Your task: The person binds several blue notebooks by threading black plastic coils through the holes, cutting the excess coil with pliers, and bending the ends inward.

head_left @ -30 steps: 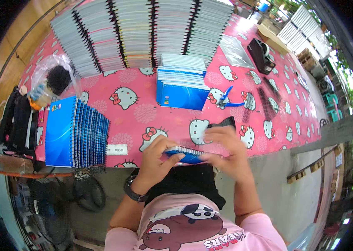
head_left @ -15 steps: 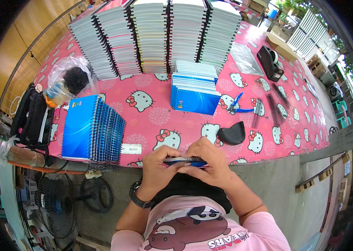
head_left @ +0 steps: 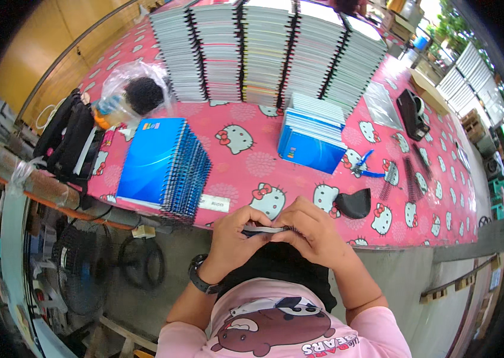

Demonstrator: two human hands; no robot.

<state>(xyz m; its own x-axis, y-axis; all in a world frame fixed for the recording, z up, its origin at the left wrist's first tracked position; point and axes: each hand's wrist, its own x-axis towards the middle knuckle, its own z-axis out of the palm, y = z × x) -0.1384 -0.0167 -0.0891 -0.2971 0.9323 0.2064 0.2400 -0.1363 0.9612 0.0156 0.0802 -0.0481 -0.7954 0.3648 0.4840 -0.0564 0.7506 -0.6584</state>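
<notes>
Low in the centre of the frame, at the near table edge: a thin spiral-bound notebook (head_left: 264,229), seen edge-on, pinched between both hands. Left hand (head_left: 234,241) curled round its left end, fingers closed on the cover, a black wristwatch (head_left: 202,275) below; right hand (head_left: 317,235) clamped over its right end, fingers bent down upon the wire binding. Just left of the hands, a small white rectangular label (head_left: 213,203) lying flat on the pink cartoon-cat tablecloth (head_left: 252,155). Beside that, a leaning stack of blue spiral notebooks (head_left: 162,167). Right of the hands, a black pouch (head_left: 354,203), then blue-handled pliers (head_left: 364,170) and black wire combs (head_left: 410,179). At centre, a second, squarer blue notebook pile (head_left: 313,134). Along the top, tall rows of stacked notebooks (head_left: 264,48). Upper left, a clear plastic bag (head_left: 127,98) holding dark and orange things; upper right, a black tape dispenser (head_left: 412,113).
</notes>
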